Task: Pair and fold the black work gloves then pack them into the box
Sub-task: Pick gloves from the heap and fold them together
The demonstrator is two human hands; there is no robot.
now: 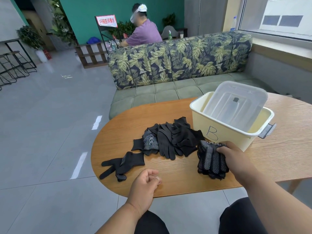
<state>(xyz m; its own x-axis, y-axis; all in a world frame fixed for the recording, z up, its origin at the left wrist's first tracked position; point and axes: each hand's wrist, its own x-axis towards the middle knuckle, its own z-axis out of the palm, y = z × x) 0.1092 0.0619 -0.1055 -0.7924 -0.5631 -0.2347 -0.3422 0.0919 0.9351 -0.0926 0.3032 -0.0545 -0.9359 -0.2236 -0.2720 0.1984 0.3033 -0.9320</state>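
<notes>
From the head view, the person's right hand (233, 159) pinches a folded bundle of black dotted work gloves (211, 160) near the front edge of the oval wooden table (177, 179). The cream plastic box marked B (219, 130) stands just behind this grip, toward the far edge, so the right hand is the nearer one. The bundle's long axis runs from the box toward the person, fingers pointing at the front edge. The left hand (145, 184) is loosely curled and holds nothing, beside a single flat black glove (122, 165) whose fingers point to the left end; the loose pile of black gloves (170, 141) lies mid-table
</notes>
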